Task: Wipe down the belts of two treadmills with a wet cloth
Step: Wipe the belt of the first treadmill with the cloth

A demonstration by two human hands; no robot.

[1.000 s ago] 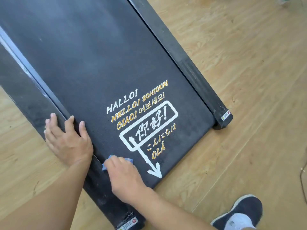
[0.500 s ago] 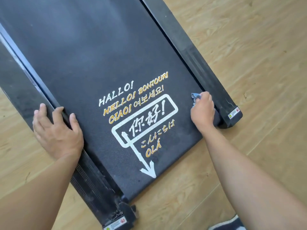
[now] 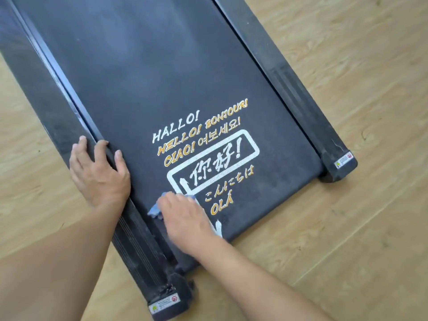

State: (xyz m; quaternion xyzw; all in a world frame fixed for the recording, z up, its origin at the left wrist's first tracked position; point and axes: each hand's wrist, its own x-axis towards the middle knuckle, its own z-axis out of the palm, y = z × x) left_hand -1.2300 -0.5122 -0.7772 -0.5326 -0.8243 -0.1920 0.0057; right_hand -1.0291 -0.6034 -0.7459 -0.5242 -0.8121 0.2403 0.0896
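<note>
Currently, head view: wiping under way at the lower end of one belt (image 3: 162, 66); the second treadmill is out of frame, judged outstanding.
- Blue cloth (image 3: 153, 210): lower centre, on the belt under the right hand (image 3: 185, 218), whose fingers apparently curl round it (blurred).
- Left hand (image 3: 99, 174): flat, lower left, on the side rail (image 3: 46, 107).
- Printed greetings (image 3: 199, 133): "HALLO! HELLO! BONJOUR! CIAO! OLÁ", 你好!
- Corner stickers (image 3: 344, 159): unreadable.

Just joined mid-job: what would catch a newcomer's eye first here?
The white and gold greetings print at the near end of the black treadmill belt stands out first. At its lower left corner the right hand grips a blue cloth against the belt, while the left hand rests flat on the side rail.
</note>
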